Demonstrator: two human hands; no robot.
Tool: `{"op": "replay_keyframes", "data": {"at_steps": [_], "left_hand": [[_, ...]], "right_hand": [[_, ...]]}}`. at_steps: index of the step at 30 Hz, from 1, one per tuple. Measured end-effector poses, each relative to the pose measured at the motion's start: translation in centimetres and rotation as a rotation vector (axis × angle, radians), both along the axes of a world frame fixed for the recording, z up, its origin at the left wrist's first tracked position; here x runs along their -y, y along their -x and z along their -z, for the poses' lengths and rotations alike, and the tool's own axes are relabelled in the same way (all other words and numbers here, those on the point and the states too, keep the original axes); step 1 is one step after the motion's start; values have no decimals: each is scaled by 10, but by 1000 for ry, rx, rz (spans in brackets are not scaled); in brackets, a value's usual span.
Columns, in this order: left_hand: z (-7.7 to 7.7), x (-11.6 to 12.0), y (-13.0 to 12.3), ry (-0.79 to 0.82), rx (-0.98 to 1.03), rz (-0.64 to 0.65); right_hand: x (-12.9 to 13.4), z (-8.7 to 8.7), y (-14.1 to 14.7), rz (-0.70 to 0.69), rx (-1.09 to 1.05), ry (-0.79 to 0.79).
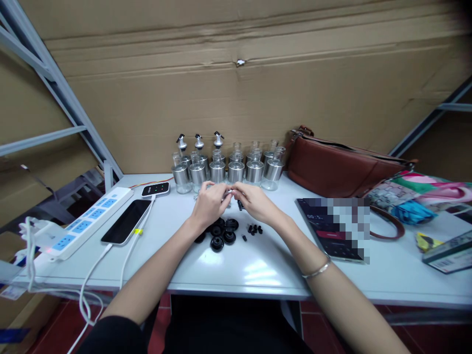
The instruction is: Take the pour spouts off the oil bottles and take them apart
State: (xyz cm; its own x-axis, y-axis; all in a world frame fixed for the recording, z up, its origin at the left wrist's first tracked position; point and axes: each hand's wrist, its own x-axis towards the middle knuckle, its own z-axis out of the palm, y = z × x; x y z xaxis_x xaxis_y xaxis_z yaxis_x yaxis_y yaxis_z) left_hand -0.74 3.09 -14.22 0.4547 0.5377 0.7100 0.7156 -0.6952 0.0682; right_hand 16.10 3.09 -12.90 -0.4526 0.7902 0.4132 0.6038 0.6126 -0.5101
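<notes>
My left hand (211, 204) and my right hand (254, 200) meet above the middle of the table, fingertips pinched together around a small part. Only a silvery glint of it shows; the fingers cover the rest. Beneath and beside my left hand lie several round black caps (217, 243). Under my right hand, several tiny black plugs (254, 229) are grouped, with one black plug (244, 238) apart. Just beyond the hands stand rows of glass bottles with steel sleeves (236, 172). Three at the back left carry metal pour spouts (199, 142).
On the left are a white power strip (88, 219), a black phone (127, 222), a small white-edged device (156, 190) and white cables (132, 246). A brown leather bag (332, 162) and a large phone (317, 226) lie right. Cardboard (165, 88) backs the table.
</notes>
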Motion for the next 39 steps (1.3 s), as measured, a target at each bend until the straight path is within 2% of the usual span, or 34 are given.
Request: {"op": "replay_keyframes", "data": {"at_steps": [4,10,14,17,20,23,28,31,35,39], "left_hand": [[-1,2,-1,-1,0,16],[-2,6,-3,-17,-76,58],[-3,5,-2,-56,-92,64],[-3,4,-1,-87,-86,71],[-4,3,1,-103,-66,86],[-5,4,1,-88,-69,88],[-7,5,1,-77,-74,94],[-6,5,1,-94,-72,93],[-6,3,2,-117,-67,85],[-6,2,2,-176,-49,105]], "right_hand": [[2,-2,0,21,51,-29],[5,-8,1,124,138,59],[3,-12,-6,85,86,134],[0,-16,-21,18,64,281],[-3,-17,-37,-52,180,474],[-5,-11,-45,-27,289,627],[-6,1,-42,-34,278,879],[-8,3,-41,-11,285,867],[-11,1,-41,-1,407,691],[-9,0,-39,-18,436,732]]}}
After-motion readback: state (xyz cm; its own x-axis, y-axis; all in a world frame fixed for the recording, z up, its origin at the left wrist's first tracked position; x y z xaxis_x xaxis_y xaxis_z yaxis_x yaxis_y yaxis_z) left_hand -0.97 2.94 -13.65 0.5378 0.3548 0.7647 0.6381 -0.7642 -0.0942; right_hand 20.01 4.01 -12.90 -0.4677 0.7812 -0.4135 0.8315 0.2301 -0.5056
